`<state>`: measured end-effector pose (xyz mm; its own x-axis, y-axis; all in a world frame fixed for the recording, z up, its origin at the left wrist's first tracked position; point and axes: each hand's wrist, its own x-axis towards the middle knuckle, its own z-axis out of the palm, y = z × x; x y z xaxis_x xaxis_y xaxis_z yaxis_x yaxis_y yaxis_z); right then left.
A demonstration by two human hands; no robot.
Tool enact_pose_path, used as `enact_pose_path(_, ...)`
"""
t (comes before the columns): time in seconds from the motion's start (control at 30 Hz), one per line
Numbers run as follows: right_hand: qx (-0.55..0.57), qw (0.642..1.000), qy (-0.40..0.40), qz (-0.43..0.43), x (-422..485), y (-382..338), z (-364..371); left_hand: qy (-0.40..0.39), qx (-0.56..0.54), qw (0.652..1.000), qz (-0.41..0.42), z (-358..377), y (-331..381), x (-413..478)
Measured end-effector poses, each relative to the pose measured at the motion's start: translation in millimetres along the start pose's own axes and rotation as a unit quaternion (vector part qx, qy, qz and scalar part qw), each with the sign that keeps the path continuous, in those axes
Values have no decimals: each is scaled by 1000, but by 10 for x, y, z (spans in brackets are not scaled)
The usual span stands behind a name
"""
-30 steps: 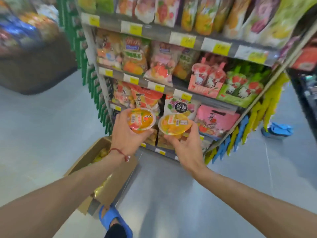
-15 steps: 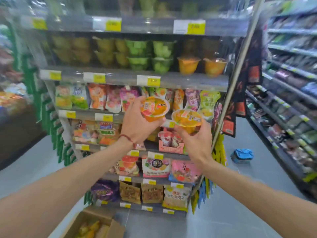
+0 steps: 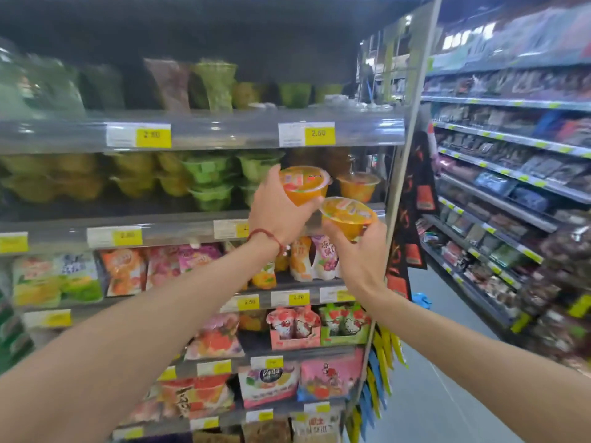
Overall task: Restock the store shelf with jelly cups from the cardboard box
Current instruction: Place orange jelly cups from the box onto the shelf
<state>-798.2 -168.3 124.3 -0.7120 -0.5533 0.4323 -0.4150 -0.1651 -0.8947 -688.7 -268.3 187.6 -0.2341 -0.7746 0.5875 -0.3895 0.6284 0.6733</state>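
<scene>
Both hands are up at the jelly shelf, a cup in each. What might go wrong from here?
The left hand and right hand hold the upper cup and lower cup almost touching; one might knock the other loose. Sliding them in may shove the shelved orange cup. The stacked green cups alongside could topple if bumped.

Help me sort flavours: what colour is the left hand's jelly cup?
Orange; the jelly cup shows best in head view.

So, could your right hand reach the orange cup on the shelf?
Probably yes: the shelf cup stands just beyond the right hand with nothing between, though that hand grips a jelly cup.
</scene>
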Motion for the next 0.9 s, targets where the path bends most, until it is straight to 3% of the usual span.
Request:
enact_pose_path(0.5,54,996,-40,-63,720,189,-260,127,-79,989,-12,644,334,400)
enact_pose_path(0.9,72,988,-68,-117,773,318,-328,96,1,994,-60,901,236,741)
